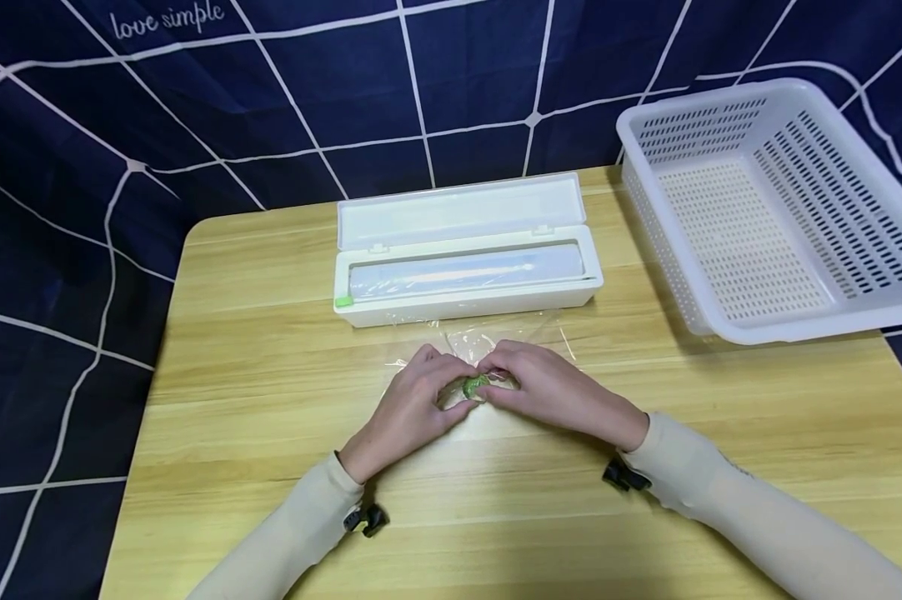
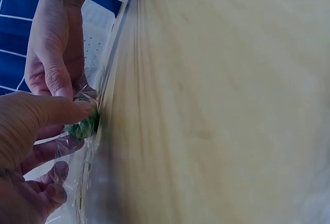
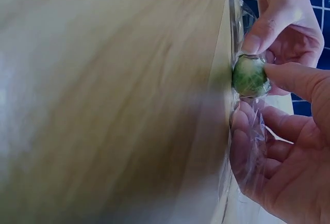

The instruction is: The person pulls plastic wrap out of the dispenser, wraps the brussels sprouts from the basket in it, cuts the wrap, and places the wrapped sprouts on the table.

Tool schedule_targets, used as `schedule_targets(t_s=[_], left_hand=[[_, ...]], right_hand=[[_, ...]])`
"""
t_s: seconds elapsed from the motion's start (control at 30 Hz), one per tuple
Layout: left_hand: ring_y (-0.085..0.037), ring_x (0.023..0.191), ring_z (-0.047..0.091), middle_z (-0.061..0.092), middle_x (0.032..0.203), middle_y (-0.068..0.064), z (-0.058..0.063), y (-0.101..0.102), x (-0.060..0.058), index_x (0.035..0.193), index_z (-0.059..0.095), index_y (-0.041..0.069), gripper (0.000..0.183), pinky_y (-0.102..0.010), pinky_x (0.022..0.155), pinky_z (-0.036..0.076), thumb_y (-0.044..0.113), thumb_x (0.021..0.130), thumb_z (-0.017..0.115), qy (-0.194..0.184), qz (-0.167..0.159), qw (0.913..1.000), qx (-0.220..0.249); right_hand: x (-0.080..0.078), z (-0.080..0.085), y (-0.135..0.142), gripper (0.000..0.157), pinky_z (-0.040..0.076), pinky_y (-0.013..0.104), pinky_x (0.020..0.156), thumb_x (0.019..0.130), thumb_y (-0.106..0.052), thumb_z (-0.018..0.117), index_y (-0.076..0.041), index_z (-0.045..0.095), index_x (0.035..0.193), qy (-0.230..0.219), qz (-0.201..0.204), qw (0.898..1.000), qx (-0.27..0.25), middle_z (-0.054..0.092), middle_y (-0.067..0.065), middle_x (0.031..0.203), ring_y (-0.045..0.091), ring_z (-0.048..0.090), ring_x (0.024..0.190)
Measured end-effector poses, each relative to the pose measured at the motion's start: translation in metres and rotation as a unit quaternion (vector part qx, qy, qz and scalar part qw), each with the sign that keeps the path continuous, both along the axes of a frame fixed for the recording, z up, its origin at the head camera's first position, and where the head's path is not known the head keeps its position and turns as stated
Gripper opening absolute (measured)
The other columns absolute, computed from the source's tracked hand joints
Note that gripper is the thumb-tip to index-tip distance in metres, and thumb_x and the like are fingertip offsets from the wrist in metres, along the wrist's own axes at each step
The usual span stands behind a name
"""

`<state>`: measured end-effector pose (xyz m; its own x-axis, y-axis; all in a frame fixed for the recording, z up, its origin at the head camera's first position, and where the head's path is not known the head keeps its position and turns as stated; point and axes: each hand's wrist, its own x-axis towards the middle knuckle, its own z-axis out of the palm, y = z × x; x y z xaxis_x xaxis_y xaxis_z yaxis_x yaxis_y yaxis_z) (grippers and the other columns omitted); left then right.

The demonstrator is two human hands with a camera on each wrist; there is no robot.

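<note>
Between both hands is a small green Brussels sprout (image 1: 475,386), low over the table, with clear plastic wrap (image 3: 253,146) around it. My left hand (image 1: 421,396) pinches it from the left, its thumb pressed on the wrapped sprout in the left wrist view. From the other side my right hand (image 1: 548,387) pinches it too, with the thumb against the sprout (image 3: 250,75) in the right wrist view. Loose film spreads from the fingers toward the white box. Fingers partly cover the sprout in the head view.
Just beyond the hands stands a white cling-film box (image 1: 469,312), lid up, with a film roll (image 1: 466,271) inside. A white perforated basket (image 1: 709,312) sits at the back right of the wooden table (image 1: 233,400). Dark blue checked cloth (image 1: 481,92) hangs behind.
</note>
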<state>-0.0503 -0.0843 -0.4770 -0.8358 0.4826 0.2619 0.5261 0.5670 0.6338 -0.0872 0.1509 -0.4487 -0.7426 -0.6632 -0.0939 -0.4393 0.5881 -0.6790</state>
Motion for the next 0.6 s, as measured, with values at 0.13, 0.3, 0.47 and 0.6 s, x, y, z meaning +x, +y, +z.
schedule_targets(t_s=[0.13, 0.3, 0.47, 0.6], left_hand=[[-0.016, 0.095, 0.055, 0.079, 0.117, 0.000, 0.0008, 0.0008, -0.0005, 0.119, 0.080, 0.010, 0.035, -0.031, 0.077, 0.050, 0.016, 0.088, 0.094, -0.006, 0.002, 1.0000, -0.003], [-0.016, 0.096, 0.056, 0.079, 0.119, -0.001, 0.0025, -0.0007, -0.0018, 0.121, 0.080, 0.008, 0.036, -0.031, 0.079, 0.052, 0.018, 0.090, 0.093, -0.017, 0.004, 0.9997, -0.017], [-0.017, 0.096, 0.056, 0.079, 0.116, -0.003, 0.0020, -0.0016, -0.0023, 0.122, 0.079, 0.007, 0.035, -0.032, 0.079, 0.052, 0.021, 0.092, 0.091, -0.021, 0.008, 0.9995, -0.022], [-0.017, 0.095, 0.056, 0.078, 0.113, -0.003, 0.0028, -0.0030, -0.0022, 0.121, 0.079, 0.006, 0.033, -0.033, 0.077, 0.051, 0.022, 0.094, 0.089, -0.021, 0.009, 0.9995, -0.020]], right_hand=[[0.0003, -0.0001, 0.0008, 0.029, 0.052, 0.036, 0.080, 0.102, -0.029, 0.081, -0.011, 0.079, 0.125, 0.012, 0.003, 1.000, 0.008, 0.068, -0.007, 0.105, 0.012, 0.058, 0.086], [0.0015, 0.0002, 0.0002, 0.031, 0.055, 0.040, 0.089, 0.099, -0.029, 0.083, -0.012, 0.076, 0.124, 0.020, -0.003, 1.000, 0.002, 0.069, -0.005, 0.112, 0.014, 0.062, 0.098], [0.0025, 0.0010, -0.0001, 0.031, 0.056, 0.043, 0.095, 0.094, -0.026, 0.086, -0.014, 0.074, 0.121, 0.029, -0.005, 1.000, -0.001, 0.069, -0.005, 0.114, 0.016, 0.064, 0.104], [0.0026, -0.0003, -0.0003, 0.031, 0.057, 0.043, 0.094, 0.092, -0.022, 0.088, -0.015, 0.074, 0.119, 0.032, -0.003, 0.999, -0.001, 0.069, -0.006, 0.112, 0.015, 0.064, 0.102]])
